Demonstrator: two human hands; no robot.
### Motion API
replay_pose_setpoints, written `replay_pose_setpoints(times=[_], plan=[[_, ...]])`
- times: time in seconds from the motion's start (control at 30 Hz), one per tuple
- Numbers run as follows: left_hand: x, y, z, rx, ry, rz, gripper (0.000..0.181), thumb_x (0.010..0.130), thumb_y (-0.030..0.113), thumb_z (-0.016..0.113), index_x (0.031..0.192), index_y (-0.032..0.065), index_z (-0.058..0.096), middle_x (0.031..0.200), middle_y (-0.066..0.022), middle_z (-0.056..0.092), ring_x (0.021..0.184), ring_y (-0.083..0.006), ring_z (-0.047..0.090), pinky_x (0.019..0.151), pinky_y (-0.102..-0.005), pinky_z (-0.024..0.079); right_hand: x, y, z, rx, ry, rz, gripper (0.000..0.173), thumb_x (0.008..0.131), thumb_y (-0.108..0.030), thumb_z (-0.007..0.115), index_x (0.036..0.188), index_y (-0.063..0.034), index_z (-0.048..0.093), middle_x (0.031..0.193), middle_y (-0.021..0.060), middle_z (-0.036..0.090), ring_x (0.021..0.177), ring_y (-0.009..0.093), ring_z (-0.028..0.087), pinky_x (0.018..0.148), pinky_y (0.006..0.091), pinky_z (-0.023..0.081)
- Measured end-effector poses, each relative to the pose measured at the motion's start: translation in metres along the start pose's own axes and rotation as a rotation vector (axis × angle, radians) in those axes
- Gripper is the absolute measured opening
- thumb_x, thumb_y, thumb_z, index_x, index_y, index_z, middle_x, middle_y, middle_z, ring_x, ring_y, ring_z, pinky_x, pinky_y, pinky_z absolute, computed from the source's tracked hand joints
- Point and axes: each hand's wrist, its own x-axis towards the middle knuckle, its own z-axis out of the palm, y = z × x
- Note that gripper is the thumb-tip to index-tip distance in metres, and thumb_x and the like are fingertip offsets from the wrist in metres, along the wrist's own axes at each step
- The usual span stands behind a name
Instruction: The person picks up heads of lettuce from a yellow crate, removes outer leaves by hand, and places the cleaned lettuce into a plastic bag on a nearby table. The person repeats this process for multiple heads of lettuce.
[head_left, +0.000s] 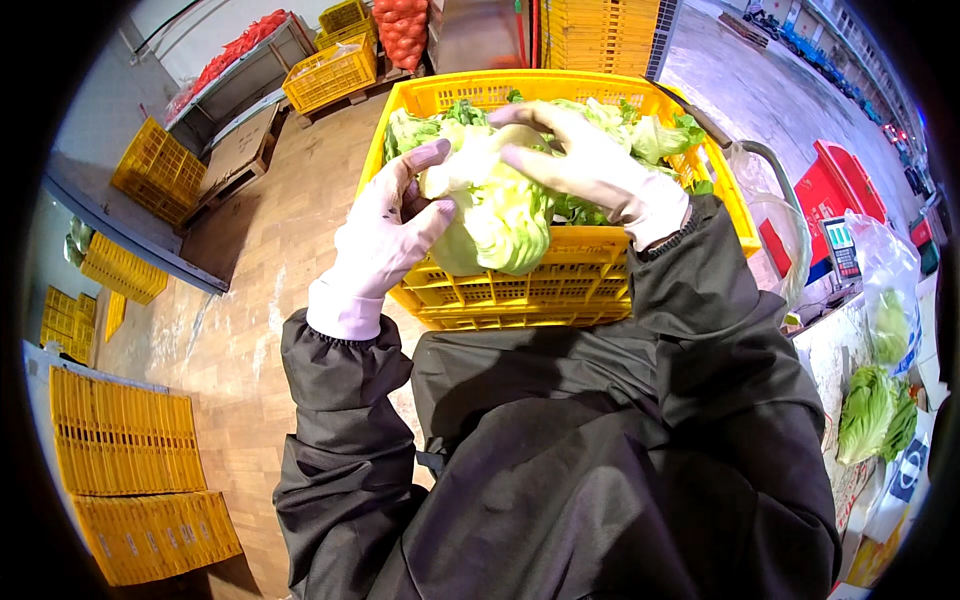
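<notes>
A pale green head of lettuce (504, 221) is held up over the near rim of a yellow plastic crate (517, 296). My left hand (382, 217), in a thin whitish glove with dark smudges, has its thumb and fingers against the lettuce's left side. From the right, my gloved right hand (589, 165) curls its fingers over the pale upper part of the same head; those fingers are slightly blurred. Behind and below my hands, the crate contains more leafy greens (660, 139), partly hidden by the lettuce and my right hand.
Stacked yellow crates (127, 435) stand at left. A red mesh sack (401, 34) is at the back. To the right are a red bin (844, 180), a device with a keypad (841, 247), a clear plastic bag (889, 255) with greens inside, and loose lettuce (870, 416) on a worktop.
</notes>
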Motion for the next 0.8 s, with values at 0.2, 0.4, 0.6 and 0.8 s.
replay_pose_setpoints(times=[0.2,0.4,0.6,0.8], plan=[[-0.002,0.003,0.007,0.123,0.102,0.041,0.039,0.084,0.015,0.068,0.118,0.0046,0.054,0.072,0.0031,0.047,0.065,-0.0076,0.045,0.063,-0.0229,0.042,0.023,-0.032,0.020,-0.424,-0.120,-0.410,0.037,0.072,-0.028,0.066,0.098,-0.0007,0.065,0.093,0.0198,0.064,0.089,0.036,0.062,0.078,0.0423,0.049],[-0.003,0.008,0.011,0.220,0.139,0.012,0.039,0.081,0.013,0.071,0.115,0.0038,0.053,0.072,0.0040,0.044,0.065,-0.0061,0.041,0.058,-0.0220,0.037,0.044,-0.029,0.021,-0.514,-0.199,-0.428,0.033,0.069,-0.028,0.069,0.089,-0.0019,0.067,0.081,0.0187,0.064,0.078,0.037,0.064,0.068,0.0424,0.051],[-0.002,0.004,0.010,0.246,0.151,0.058,0.037,0.080,0.014,0.070,0.112,0.0033,0.053,0.072,0.0039,0.044,0.065,-0.0061,0.042,0.058,-0.0222,0.039,0.058,-0.035,0.024,-0.629,-0.388,-0.361,0.022,0.070,-0.018,0.066,0.083,-0.0009,0.062,0.082,0.0152,0.060,0.075,0.035,0.059,0.068,0.0419,0.048],[-0.004,0.008,0.010,0.311,0.162,0.042,0.041,0.082,0.022,0.071,0.114,0.0039,0.053,0.073,0.0013,0.049,0.065,-0.0074,0.046,0.060,-0.0231,0.042,0.048,-0.019,0.027,-0.452,-0.257,-0.494,0.020,0.071,-0.019,0.063,0.083,-0.0025,0.060,0.083,0.0133,0.057,0.083,0.033,0.054,0.074,0.0401,0.045]])
